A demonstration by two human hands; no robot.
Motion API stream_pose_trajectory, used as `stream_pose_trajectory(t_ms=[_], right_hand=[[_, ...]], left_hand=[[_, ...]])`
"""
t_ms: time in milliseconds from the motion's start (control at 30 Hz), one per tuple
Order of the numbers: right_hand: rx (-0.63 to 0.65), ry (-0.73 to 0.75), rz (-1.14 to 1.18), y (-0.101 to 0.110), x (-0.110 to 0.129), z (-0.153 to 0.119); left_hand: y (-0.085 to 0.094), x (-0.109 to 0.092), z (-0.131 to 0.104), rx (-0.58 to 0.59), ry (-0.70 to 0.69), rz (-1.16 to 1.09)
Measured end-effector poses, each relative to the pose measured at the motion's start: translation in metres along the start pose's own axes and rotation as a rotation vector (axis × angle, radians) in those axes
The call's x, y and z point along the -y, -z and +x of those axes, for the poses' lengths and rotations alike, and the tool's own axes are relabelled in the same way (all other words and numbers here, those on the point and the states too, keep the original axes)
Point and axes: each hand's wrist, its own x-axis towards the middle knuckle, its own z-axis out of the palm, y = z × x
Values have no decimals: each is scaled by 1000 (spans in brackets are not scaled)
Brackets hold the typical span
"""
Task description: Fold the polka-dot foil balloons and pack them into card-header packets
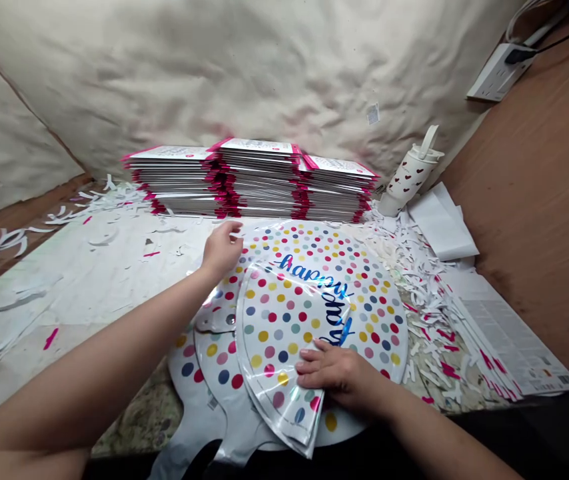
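Flat foil balloons (pixel 364 293) with coloured dots and blue script lettering lie overlapped on the work surface, their silvery tails hanging toward me. On top, one balloon is folded into a half-round shape (pixel 274 333), narrowing at its near end. My left hand (pixel 222 248) is at the far left rim of the balloons, fingers curled together at the edge; what is pinched there is partly hidden. Resting on the right side of the folded balloon, my right hand (pixel 337 375) has its fingers stretched out and pressed on the foil.
Three stacks of pink-edged packages (pixel 259 180) stand against the papered back wall. A white tumbler with hearts (pixel 408 179) leans at right. Shredded paper scraps (pixel 422 300) and flat printed sleeves (pixel 509 333) lie along the right side. A power strip (pixel 502 72) is mounted above.
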Motion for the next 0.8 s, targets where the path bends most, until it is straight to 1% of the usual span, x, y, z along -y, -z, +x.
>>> stream_pose_trajectory(t_ms=[33, 67, 167, 200, 233, 300, 367, 400, 467, 533, 633, 667, 700, 733, 767, 800], right_hand=[[21, 7, 27, 4, -1, 1], [42, 18, 47, 7, -1, 3], [64, 44, 33, 14, 0, 4], [46, 39, 11, 15, 0, 1], [18, 33, -11, 15, 1, -2], [-48, 24, -38, 13, 2, -12], [-68, 18, -18, 12, 4, -22], [-71, -9, 13, 12, 5, -25], [-103, -143, 116, 15, 6, -27], [-194, -349, 261, 20, 5, -22], [-368, -679, 595, 28, -1, -6], [-405, -761, 700, 30, -4, 1], [-426, -828, 785, 31, -7, 8], [-435, -881, 842, 33, -9, 14], [-433, -922, 871, 34, -11, 20], [-429, -954, 883, 35, -13, 25]], left_hand=[[-6, -4, -8, 50, -88, 32], [-15, -8, -17, 138, -184, 64], [-55, -20, -46, 473, -471, 183], [-68, -22, -53, 546, -549, 269], [-79, -24, -59, 585, -606, 374], [-92, -23, -66, 566, -637, 587], [-94, -20, -68, 533, -607, 709], [-90, -17, -68, 531, -589, 734], [-73, -6, -66, 552, -545, 762], [-45, 9, -64, 558, -477, 786], [5, 29, -64, 503, -319, 780], [19, 31, -66, 457, -240, 750], [30, 29, -69, 365, -157, 709], [36, 23, -73, 231, -89, 668], [37, 15, -80, 77, -60, 634], [32, 5, -88, -63, -92, 612]])
